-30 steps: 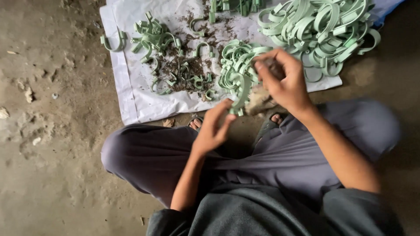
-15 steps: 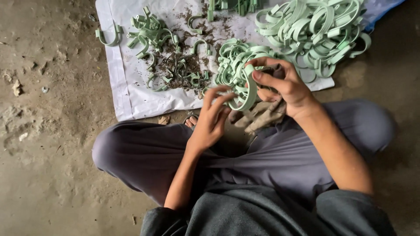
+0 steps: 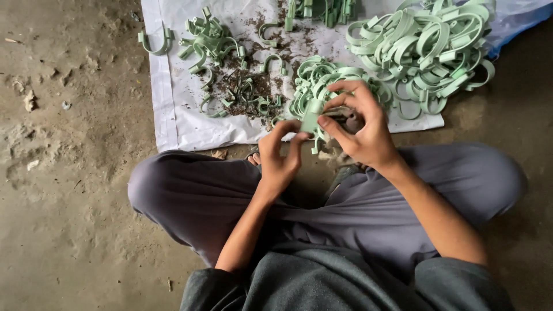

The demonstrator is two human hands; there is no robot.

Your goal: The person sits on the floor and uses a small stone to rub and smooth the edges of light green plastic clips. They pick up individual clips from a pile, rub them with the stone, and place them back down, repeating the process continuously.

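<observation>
I sit cross-legged on the ground. Both hands meet over a pale green plastic clip [image 3: 311, 120] held just above my knees. My right hand [image 3: 360, 126] pinches its upper end between thumb and fingers. My left hand [image 3: 279, 154] grips its lower end from the left. Right behind the clip lies a small heap of pale green clips [image 3: 322, 80] on a white sheet [image 3: 173, 115]. A much bigger pile of the same curved clips [image 3: 426, 49] covers the sheet's right part.
Scattered green offcuts and dark crumbs [image 3: 242, 92] lie on the sheet's left half, with one loose clip [image 3: 152, 43] at its left edge. A blue sheet corner [image 3: 518, 23] shows at the top right. Bare dirt floor [image 3: 63, 173] lies to the left.
My left hand has risen from my lap to the clip and closed on it. The right hand has stayed on the clip, shifting slightly down toward my knees.
</observation>
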